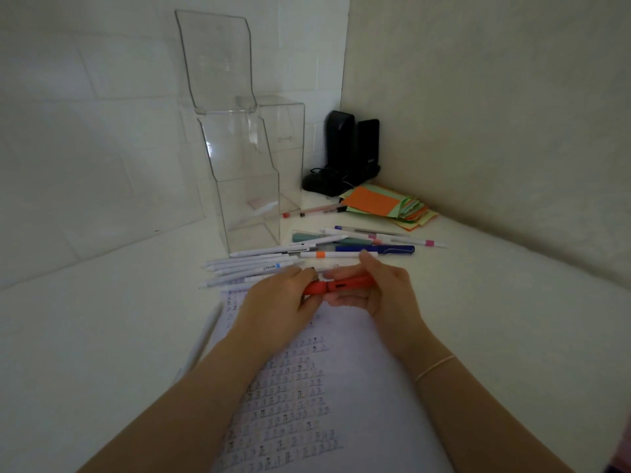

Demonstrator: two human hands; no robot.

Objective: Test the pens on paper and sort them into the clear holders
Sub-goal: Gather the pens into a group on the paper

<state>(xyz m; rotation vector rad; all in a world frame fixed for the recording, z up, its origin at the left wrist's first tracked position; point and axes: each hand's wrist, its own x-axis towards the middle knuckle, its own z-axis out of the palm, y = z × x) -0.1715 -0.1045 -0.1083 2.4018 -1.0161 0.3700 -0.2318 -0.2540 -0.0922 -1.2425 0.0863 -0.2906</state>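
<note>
Red pen [338, 286] held level above the far end of the paper sheet [345, 387], long axis running left to right and rising slightly toward the right. The left hand [280, 298] grips the left end with curled fingers; the right hand [375, 288] pinches the right portion between thumb and fingers, index finger extended over the barrel. A seam shows near mid-barrel, between the two hands. The sheet bears rows of small handwritten marks and lies on the white bench [512, 336]. Just beyond the hands, a fan of white pens [249, 268] lies with tips pointing left. A white pen with an orange band [338, 255] and a dark blue pen [375, 249] lie crosswise behind them, near a looser cluster of teal, white and pink-banded pens [358, 235]. Another white pen [205, 336] lies along the sheet's left edge. The tall tiered clear holder [239, 165] stands upright behind the fan, with a clear box [283, 148] just behind it. Two thin pens [314, 211] lie to the right of the holder's base. A stack of orange, green and yellow paper slips [386, 206] and two black speakers [351, 148] occupy the corner.
</note>
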